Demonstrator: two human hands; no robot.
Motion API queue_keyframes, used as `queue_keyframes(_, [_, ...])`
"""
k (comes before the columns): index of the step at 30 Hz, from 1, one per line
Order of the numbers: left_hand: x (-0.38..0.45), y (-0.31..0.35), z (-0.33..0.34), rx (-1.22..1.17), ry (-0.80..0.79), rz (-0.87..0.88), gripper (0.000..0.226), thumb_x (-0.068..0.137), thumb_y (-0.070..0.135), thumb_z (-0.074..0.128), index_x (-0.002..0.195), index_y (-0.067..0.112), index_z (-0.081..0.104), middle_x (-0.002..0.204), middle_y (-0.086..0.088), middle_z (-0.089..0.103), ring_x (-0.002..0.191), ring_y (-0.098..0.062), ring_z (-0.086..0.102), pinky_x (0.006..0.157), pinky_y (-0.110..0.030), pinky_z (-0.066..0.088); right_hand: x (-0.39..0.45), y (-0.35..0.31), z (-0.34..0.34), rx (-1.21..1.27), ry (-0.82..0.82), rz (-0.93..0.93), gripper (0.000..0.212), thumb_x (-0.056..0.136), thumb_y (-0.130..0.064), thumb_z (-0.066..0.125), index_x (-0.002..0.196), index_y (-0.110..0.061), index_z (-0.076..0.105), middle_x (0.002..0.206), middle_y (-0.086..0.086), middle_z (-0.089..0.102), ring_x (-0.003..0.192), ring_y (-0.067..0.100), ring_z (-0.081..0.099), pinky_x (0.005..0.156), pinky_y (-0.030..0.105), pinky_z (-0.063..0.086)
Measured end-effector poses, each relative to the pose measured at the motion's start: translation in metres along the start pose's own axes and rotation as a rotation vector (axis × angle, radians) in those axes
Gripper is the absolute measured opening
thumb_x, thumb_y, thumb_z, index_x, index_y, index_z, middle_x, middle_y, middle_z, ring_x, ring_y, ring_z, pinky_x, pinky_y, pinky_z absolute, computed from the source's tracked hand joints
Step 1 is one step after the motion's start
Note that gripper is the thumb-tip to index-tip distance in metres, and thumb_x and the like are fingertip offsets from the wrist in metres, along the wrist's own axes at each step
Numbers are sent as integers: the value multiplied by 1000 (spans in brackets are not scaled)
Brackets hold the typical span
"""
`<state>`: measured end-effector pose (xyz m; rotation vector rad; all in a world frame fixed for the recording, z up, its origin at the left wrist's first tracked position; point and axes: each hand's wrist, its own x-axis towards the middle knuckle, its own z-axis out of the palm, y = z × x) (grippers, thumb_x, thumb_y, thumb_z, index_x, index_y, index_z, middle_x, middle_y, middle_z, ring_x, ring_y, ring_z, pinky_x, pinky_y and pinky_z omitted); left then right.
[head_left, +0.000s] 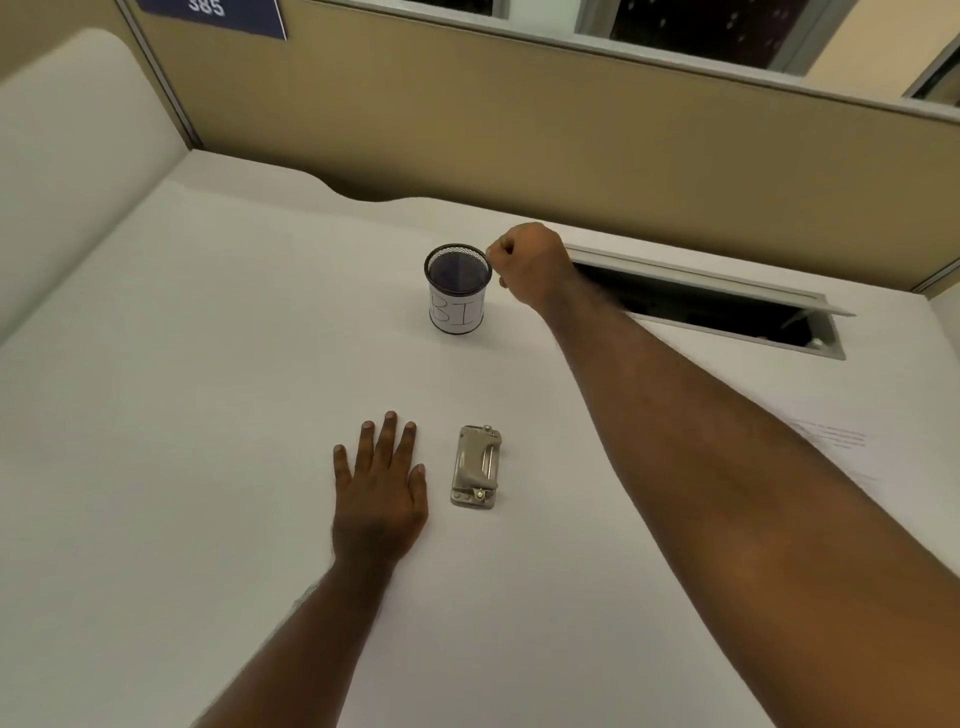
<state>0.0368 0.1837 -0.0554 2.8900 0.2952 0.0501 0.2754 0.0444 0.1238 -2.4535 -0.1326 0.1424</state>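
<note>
A black mesh cup (457, 291) wrapped in white paper with handwritten letters stands upright toward the back of the white desk (208, 364). My right hand (535, 265) is at the cup's right rim with its fingers curled, and the fingertips pinch the rim. My left hand (382, 488) lies flat on the desk, fingers straight and spread. A small beige metal hole punch (475, 465) lies just right of my left hand, a little apart from it.
An open cable hatch (717, 306) with a raised lid is set into the desk at the back right. A tan partition wall (571, 145) runs behind the desk, and a white panel (67, 171) stands at the left. Faint writing marks the desk at the right.
</note>
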Motion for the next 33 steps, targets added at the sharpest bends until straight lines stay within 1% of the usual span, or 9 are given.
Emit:
queue_keyframes(4, [1,0,1,5,17,1,57,94,35,31,149,24,34,161,-1,26,149,-25,23,118,-56,17,25,-13,14,-60,-39,25,24,88,-16,49,93,-5,70,92,12,74,88,27,69,69,28,53])
queue_keyframes(8, [0,0,0,14,13,2,57,94,35,34,150,25,33,161,0,25,149,-24,23,119,-55,16,35,-16,19,-72,-33,-18,23,88,-16,52,94,-4,70,94,15,73,91,30,69,82,38,57])
queue_keyframes(13, [2,1,-3,5,0,-1,57,93,36,32,149,25,35,160,0,26,148,-25,25,118,-55,18,37,-18,18,30,-111,8,27,84,-2,44,92,-4,70,93,13,74,68,25,71,53,26,49])
queue_keyframes(16, [2,1,-5,-3,-11,-3,57,93,35,32,149,25,35,160,0,27,148,-25,25,118,-56,19,30,-13,14,79,-103,-5,22,86,-8,49,92,-14,69,78,2,68,57,14,66,48,19,44])
queue_keyframes(19, [2,1,-6,-7,-10,-4,57,93,35,32,149,25,35,160,-1,27,148,-25,25,118,-56,18,12,-5,6,104,-81,-43,20,86,-14,52,90,-18,71,74,-7,68,74,17,67,61,26,51])
queue_keyframes(22, [2,0,-8,-3,-14,-16,57,93,37,30,149,25,35,160,0,27,148,-24,24,119,-55,16,-18,9,1,51,-64,-76,21,89,-21,53,99,-20,72,99,-2,73,90,19,70,79,34,57])
queue_keyframes(28, [-1,6,-17,13,-100,-23,64,92,43,16,151,24,29,162,0,21,150,-25,19,119,-56,13,-113,62,-3,-62,-40,-137,27,93,-28,51,115,-24,67,119,-6,66,106,15,62,95,32,47])
queue_keyframes(30, [-1,11,-25,13,-106,-24,66,91,42,14,150,20,32,161,-4,24,149,-28,22,117,-58,17,-149,82,-7,-127,-49,-143,30,95,-28,49,121,-25,62,125,-7,61,108,15,60,96,34,46])
queue_keyframes(33, [-1,24,-41,21,-81,-10,66,90,37,18,140,6,49,151,-19,40,138,-41,40,104,-63,33,-200,112,-13,-227,-63,-120,37,96,-34,45,132,-26,53,135,-9,54,119,17,53,99,36,44])
